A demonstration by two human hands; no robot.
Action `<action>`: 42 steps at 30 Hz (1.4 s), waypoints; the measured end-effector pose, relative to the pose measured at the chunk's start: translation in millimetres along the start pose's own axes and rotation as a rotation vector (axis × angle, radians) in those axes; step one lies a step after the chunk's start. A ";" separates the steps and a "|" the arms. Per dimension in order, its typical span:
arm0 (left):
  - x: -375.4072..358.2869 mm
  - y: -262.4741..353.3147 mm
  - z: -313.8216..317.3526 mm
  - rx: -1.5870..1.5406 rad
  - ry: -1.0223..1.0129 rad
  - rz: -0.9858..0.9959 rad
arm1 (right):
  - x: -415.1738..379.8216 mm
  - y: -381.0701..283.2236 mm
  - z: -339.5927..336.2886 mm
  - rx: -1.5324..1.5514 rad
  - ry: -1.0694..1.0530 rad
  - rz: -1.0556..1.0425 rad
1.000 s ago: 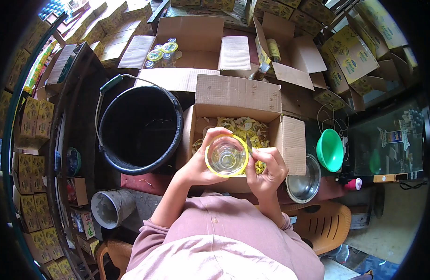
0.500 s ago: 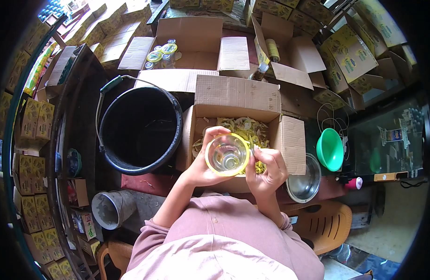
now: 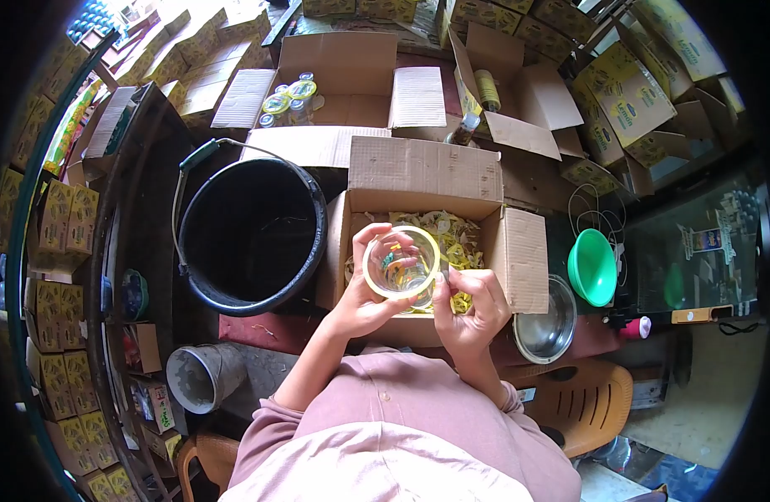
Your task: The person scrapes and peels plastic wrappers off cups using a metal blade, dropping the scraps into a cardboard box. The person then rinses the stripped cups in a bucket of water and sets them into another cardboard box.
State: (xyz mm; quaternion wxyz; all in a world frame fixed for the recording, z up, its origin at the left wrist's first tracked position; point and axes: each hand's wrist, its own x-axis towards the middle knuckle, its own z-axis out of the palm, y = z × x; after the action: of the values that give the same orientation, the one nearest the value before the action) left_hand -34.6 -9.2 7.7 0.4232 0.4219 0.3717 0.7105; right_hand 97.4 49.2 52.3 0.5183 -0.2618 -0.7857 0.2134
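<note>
left hand (image 3: pixel 361 308): gripping clear cup (image 3: pixel 408 273) above open carton (image 3: pixel 527 261) | right hand (image 3: pixel 475 311): curled at yellow rim (image 3: pixel 412 228), grip unclear | risk: cup slips into yellow scraps (image 3: pixel 463 251) if left hold loosens

Clock centred on the open box (image 3: pixel 427 201); scraps (image 3: pixel 464 244) in it; person (image 3: pixel 376 393) at 6. Large bucket (image 3: pixel 251 243) at 9, just beside the box. Pail (image 3: pixel 205 376) at 8. Second carton (image 3: pixel 339 52) at 11, jars (image 3: pixel 291 102) grouped in its left part. Third carton (image 3: pixel 495 52) at 1, cylinder (image 3: pixel 488 89) inside. Basin (image 3: pixel 550 322) at 4, near the box; bowl (image 3: pixel 591 269) at 3, farther out. Chair (image 3: pixel 594 402) between 4 and 5. Cup (image 3: pixel 401 262) above the box.
</note>
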 end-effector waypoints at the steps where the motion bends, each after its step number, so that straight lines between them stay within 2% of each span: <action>1: -0.3 -0.3 0.4 0.026 -0.003 0.008 | -0.3 0.0 0.5 0.005 0.000 0.003; 13: 0.4 -2.0 2.1 0.263 -0.019 0.081 | -1.6 1.1 0.9 -0.006 0.010 0.009; 19: -0.2 -2.5 2.8 0.240 -0.011 0.077 | -2.5 1.9 1.5 -0.034 0.015 0.011; 22: 0.7 0.5 0.0 0.470 -0.052 0.101 | -0.8 0.2 0.4 -0.018 0.002 0.036; 25: 2.5 1.5 3.7 0.229 -0.055 0.084 | -0.6 -0.2 1.3 -0.006 0.001 0.048; 31: 2.2 3.8 2.8 0.265 -0.038 0.098 | -2.3 0.7 1.3 0.009 0.000 0.025; 42: 0.6 9.6 -0.2 0.494 -0.124 0.160 | 2.1 3.7 -3.0 0.038 -0.017 0.010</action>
State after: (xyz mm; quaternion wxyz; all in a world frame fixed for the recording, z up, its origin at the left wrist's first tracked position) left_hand -37.7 -12.2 16.3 0.2718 0.5832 0.4728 0.6020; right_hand 100.2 53.7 52.7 0.5155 -0.2538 -0.7845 0.2332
